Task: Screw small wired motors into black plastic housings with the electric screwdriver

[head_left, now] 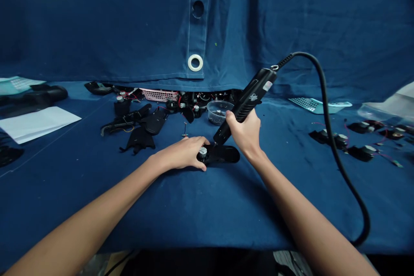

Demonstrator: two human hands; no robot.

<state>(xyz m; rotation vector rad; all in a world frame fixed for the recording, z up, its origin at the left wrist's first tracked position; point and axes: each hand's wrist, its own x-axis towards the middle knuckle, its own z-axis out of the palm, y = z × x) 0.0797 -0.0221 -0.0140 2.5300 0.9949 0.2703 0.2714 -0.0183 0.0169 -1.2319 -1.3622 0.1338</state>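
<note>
My right hand (244,131) grips a black corded electric screwdriver (249,99), with its tip down at a flat black oval plastic part (224,154). My left hand (183,153) holds that part steady from the left, fingers over its near end, next to a round silver-topped component (202,151). The tip touches the part or sits very close to it; the exact contact is hidden. The screwdriver's thick black cord (330,138) arcs up and over to the right, then down toward the near edge.
Behind my hands stand a clear plastic tub of small dark screws (219,112) and a heap of black parts and wires (134,123). Small wired modules (359,146) lie at right, white paper (37,123) at left. Blue cloth (258,207) covers the surface.
</note>
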